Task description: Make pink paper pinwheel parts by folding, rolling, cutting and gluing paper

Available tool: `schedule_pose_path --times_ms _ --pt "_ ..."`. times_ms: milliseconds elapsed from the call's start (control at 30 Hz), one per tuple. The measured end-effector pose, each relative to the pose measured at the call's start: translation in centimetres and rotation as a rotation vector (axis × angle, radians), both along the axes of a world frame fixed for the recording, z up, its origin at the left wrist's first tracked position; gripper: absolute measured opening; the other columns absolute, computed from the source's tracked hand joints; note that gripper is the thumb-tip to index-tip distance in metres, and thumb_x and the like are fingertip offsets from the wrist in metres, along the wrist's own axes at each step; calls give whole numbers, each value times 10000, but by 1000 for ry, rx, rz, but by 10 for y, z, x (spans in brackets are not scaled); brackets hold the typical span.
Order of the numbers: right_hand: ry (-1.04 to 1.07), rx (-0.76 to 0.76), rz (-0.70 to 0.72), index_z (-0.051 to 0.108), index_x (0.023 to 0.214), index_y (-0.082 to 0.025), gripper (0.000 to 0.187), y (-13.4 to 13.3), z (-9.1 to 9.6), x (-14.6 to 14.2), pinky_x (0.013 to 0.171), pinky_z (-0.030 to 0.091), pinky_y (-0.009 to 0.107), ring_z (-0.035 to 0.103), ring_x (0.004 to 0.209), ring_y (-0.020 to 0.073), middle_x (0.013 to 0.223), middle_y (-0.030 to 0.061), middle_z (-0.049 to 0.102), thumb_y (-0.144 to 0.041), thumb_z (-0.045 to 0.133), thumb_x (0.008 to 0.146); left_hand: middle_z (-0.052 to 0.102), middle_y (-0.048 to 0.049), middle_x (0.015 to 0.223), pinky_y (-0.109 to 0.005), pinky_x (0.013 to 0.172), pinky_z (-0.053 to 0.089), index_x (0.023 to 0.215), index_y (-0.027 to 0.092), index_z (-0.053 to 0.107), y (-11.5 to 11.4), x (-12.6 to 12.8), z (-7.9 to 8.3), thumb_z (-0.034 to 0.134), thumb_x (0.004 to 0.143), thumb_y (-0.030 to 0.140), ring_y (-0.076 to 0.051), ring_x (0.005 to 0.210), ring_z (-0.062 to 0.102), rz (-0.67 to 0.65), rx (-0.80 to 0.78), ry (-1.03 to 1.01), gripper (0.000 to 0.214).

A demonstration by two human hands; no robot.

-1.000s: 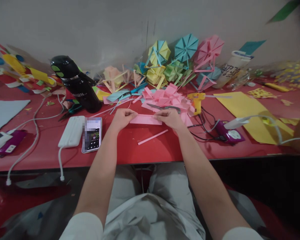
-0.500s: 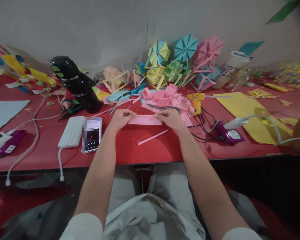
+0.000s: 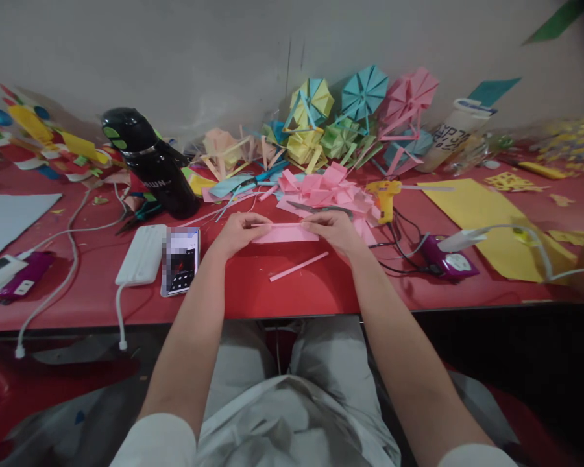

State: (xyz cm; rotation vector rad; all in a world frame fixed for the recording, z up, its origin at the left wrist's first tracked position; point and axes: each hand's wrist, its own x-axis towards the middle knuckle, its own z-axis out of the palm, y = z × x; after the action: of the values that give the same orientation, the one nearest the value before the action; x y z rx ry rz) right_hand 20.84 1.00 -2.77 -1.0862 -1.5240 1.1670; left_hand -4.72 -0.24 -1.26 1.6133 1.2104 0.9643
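Observation:
A pink paper strip spans the gap between my hands, its far edge folded or rolled narrow. My left hand pinches the strip toward its left end, and my right hand pinches it toward the right; the fingertips hide parts of the fold. On the red table just nearer to me lies a thin pink paper stick, slanting up to the right. Right behind my hands is a heap of folded pink paper pieces, with dark-bladed scissors lying at its front edge.
Folded paper umbrellas lean by the wall. A yellow glue gun and purple power strip with cables sit right, beside yellow paper. Left are a black bottle, white power bank and phone.
My left hand's fingertips have moved right along the strip's far edge, closer to my right hand. The strip stays pinched in both hands. The view has shifted slightly.

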Motion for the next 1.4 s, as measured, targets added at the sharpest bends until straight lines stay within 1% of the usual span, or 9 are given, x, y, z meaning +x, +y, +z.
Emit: schedule_pose_path --times_ms 100,233,333,467,633,767,1000,1200,1400 --pt "-25 5 30 792 798 -193 254 -1 1 -3 759 522 321 664 778 179 841 56 764 -418 813 682 780 -84 938 -336 846 514 876 165 789 -1 6 2 779 715 421 -212 871 682 -35 14 13 302" --pt "-71 28 55 783 797 -182 264 -3 4 -6 676 498 296 624 706 158 783 46 741 -428 794 703 791 -91 937 -383 904 518 885 168 802 -3 11 0 785 719 406 -239 911 702 -14 11 4 291" --pt "-110 25 90 788 823 -183 275 -5 6 -8 652 498 291 628 703 161 800 51 747 -431 791 704 796 -95 940 -392 896 534 895 173 811 -5 15 1 804 704 411 -255 924 715 -39 -21 -23 305" --pt "-133 56 125 791 821 -190 247 -6 6 -9 691 520 308 654 734 178 816 56 756 -414 776 717 798 -94 953 -380 887 549 896 174 813 -6 20 3 833 667 437 -269 955 723 -45 -51 -59 350" --pt "-145 109 127 787 819 -205 217 -4 5 -11 762 537 331 675 782 191 840 54 763 -405 753 743 797 -89 943 -372 850 567 921 177 809 -3 25 -1 837 664 441 -246 900 729 -36 -71 -91 370" --pt "-162 125 139 781 822 -202 238 -4 4 -12 766 542 335 677 782 197 834 54 764 -426 744 749 799 -87 930 -359 856 559 883 182 814 -2 26 -4 843 656 423 -243 897 729 -36 -57 -67 332" --pt "-140 150 142 772 810 -203 242 -4 5 -14 751 540 328 677 771 190 822 52 758 -437 747 755 801 -93 918 -349 836 567 881 177 819 -3 27 -3 840 663 407 -251 898 738 -44 -10 -89 317" --pt "-151 104 149 772 780 -190 298 -6 9 -16 698 524 309 661 732 181 794 56 754 -485 756 739 800 -98 910 -358 851 576 886 170 819 -3 29 -4 830 682 432 -262 905 745 -55 22 -50 332" --pt "-145 81 145 772 784 -188 280 -6 9 -15 629 497 292 627 678 161 770 51 740 -462 766 725 800 -94 911 -345 842 576 897 177 822 -2 30 -6 833 690 418 -255 901 745 -66 35 -76 318"
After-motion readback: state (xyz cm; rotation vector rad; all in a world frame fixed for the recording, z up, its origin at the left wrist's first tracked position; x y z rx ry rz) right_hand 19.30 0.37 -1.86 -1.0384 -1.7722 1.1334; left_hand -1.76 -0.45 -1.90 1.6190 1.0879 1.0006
